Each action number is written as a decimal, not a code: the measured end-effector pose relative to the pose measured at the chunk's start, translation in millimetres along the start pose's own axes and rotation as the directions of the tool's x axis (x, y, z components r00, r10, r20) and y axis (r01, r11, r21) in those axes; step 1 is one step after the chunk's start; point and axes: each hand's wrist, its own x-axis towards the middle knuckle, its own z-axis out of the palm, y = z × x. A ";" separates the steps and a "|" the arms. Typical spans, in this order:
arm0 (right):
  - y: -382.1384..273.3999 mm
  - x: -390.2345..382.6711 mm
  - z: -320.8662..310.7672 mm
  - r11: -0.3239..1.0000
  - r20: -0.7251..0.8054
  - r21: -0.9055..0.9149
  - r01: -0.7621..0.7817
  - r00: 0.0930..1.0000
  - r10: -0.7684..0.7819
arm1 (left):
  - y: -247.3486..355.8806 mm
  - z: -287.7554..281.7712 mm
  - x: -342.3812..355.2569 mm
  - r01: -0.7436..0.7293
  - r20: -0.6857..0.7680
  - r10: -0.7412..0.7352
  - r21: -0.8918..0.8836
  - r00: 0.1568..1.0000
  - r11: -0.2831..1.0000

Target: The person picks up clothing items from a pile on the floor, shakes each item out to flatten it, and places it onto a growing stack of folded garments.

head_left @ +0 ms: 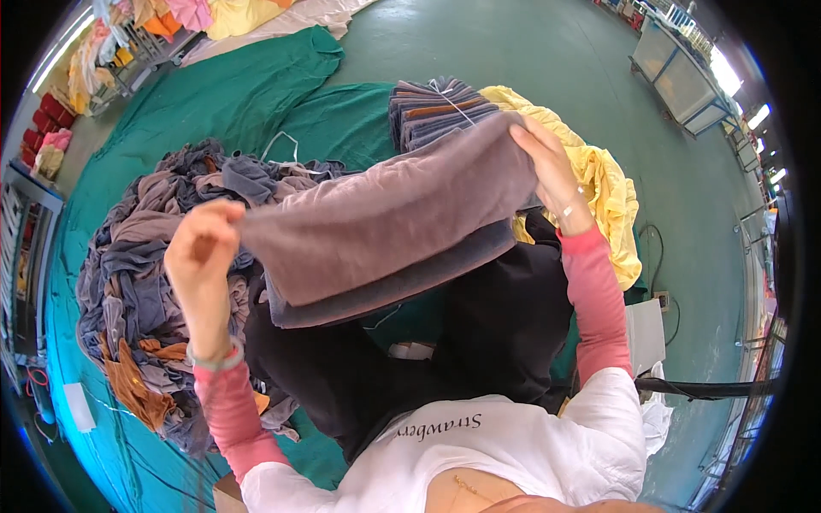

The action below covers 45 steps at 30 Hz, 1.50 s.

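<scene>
A mauve-brown towel [402, 205] is stretched out over my lap, folded lengthwise. My left hand [205, 248] pinches its left corner and is slightly smeared by motion. At the far right corner, my right hand [547, 167] grips the cloth between thumb and fingers. Directly below it, a stack of folded grey towels [402, 286] lies across my black-trousered legs; most of the stack is covered. Beyond the held towel stands a bundle of folded dark towels [432, 111] with white string around it.
On my left rises a big heap of crumpled grey, mauve and brown towels [141, 265]. Yellow cloth [611, 192] lies to the right. Green sheeting [231, 85] spreads over the floor. A wheeled cart [684, 77] stands far right, and a black bar [710, 388] runs beside my right elbow.
</scene>
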 end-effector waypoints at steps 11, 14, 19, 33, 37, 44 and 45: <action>12.3 -25.2 -15.8 0.927 0.185 -0.296 -0.230 0.939 0.292 | -21.6 28.1 -26.5 -0.472 0.520 0.104 0.652 0.848 0.593; 26.7 -21.2 -25.3 0.897 0.138 -0.343 -0.278 0.930 0.341 | -20.0 27.7 -18.8 -0.465 0.467 0.167 0.648 0.869 0.603; 27.1 -19.5 -11.9 0.850 0.238 0.150 -0.506 0.852 0.465 | -12.1 17.2 -4.7 -0.517 0.494 0.209 0.646 0.844 0.562; -14.0 -66.2 12.7 0.485 0.275 -0.832 0.270 0.959 -0.062 | 43.2 -24.8 -50.3 -0.203 0.495 -0.282 0.717 0.822 0.667; -23.0 -43.3 78.6 0.248 0.502 -0.790 0.561 0.824 -0.263 | 34.5 4.5 -29.0 -0.314 0.509 -0.055 0.608 0.859 0.729; 50.3 -19.3 91.2 0.027 0.648 -0.761 0.648 0.758 0.072 | -94.5 -22.2 -16.7 -0.025 0.416 -0.088 0.260 0.905 0.965; 48.6 -15.8 89.4 0.039 0.651 -0.758 0.651 0.753 0.092 | -105.7 -41.3 -18.5 0.128 0.254 -0.194 0.254 0.947 0.959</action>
